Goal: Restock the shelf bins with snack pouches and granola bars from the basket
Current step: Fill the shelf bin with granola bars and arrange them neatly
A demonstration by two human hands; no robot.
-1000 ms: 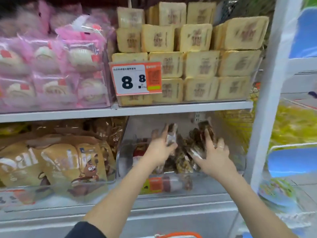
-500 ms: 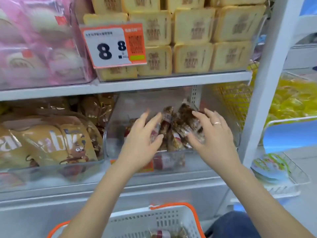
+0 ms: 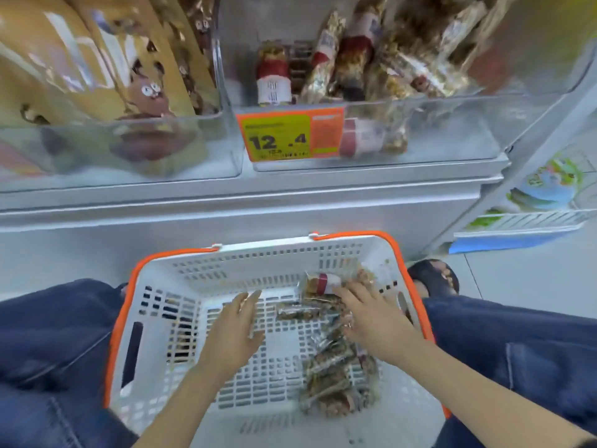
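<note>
The right hand's fingers [image 3: 347,291] lie fairly straight and slightly spread on top of the granola bars [image 3: 332,360] near the basket's far right corner, resting on the wrappers without yet curling round any. The left hand [image 3: 234,331] hovers over the bare floor of the basket [image 3: 155,286], fingers straight and close together, thumb out, holding nothing.

The step in hand looks like gathering the next batch of bars. To do it well, the right hand could sweep the scattered bars toward the left palm so that both hands close on one bunch, all ends pointing the same way, rather than picking singly. The wrappers look slick and crinkly, so a loose grip would likely shed bars on the lift to the bin [image 3: 452,147].

The remaining bars lie in a strip along the basket's right side, from its far right corner toward the near edge. More bars stand in the clear bin above. Its orange and yellow price tag [image 3: 289,135] reads "12.4"; the small print is too blurred to read. The brown snack pouches [image 3: 106,69] in the bin to the left show a cartoon animal face; no brand name is legible.
</note>
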